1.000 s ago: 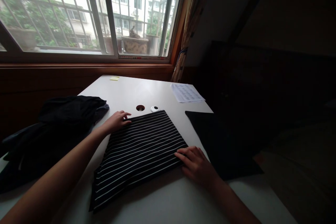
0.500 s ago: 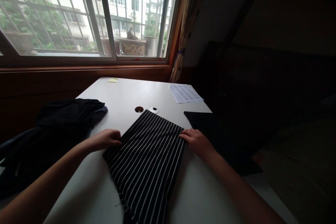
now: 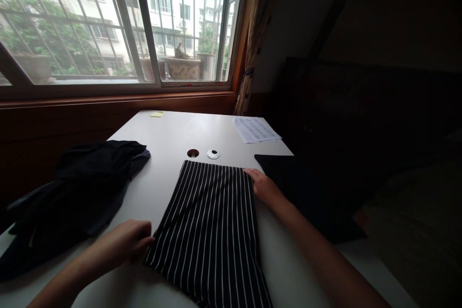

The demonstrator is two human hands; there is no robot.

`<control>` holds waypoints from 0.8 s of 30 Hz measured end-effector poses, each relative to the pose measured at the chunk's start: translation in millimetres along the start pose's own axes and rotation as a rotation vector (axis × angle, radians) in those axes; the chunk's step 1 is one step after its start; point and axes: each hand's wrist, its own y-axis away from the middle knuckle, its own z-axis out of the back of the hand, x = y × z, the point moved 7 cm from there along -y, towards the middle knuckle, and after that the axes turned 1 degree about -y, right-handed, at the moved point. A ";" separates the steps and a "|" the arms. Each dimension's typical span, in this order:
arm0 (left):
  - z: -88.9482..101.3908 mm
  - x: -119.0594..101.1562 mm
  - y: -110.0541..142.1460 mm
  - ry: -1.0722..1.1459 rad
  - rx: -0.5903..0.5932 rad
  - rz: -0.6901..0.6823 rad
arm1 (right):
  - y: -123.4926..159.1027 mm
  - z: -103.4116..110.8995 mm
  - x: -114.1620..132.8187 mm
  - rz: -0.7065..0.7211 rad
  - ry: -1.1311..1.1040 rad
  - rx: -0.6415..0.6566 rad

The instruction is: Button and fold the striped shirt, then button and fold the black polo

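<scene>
Dial centred on the striped cloth, twelve o'clock towards the window:

1. Black fabric piece with thin white stripes, flat and roughly four-sided [image 3: 212, 221]; it lies on the smooth white counter [image 3: 169, 132], stripes running from near to far, its nearest part cut off at six o'clock;
2. Left hand [image 3: 135, 240], at nine o'clock; its grip is curled in, thumb touching the fabric's left edge; whether it pinches the edge I cannot tell;
3. Right hand [image 3: 265, 185], between one and two o'clock; fingertips touch the fabric's far right corner; the thumb is hidden, so I cannot tell whether this grip is clasping;
4. Rumpled heap of black and dark-blue clothing [image 3: 83, 192], between nine and ten o'clock, apart from the stripes;
5. Dark flat piece of cloth [image 3: 299, 192], between two and three, partly behind the right forearm;
6. Round brown-edged hole [image 3: 193, 153], before twelve; white plastic disc with a dark opening [image 3: 212, 154], beside it at twelve;
7. Printed white paper sheets [image 3: 256, 130], one o'clock; pale-yellow paper slip [image 3: 156, 114], eleven;
8. Patterned fabric curtain [image 3: 249, 79], past twelve; barred glass window [image 3: 151, 72], eleven.
</scene>
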 end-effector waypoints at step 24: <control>-25.3 -64.4 8.3 0.327 -0.198 -0.130 | 125.9 8.1 81.1 -0.652 -0.575 0.320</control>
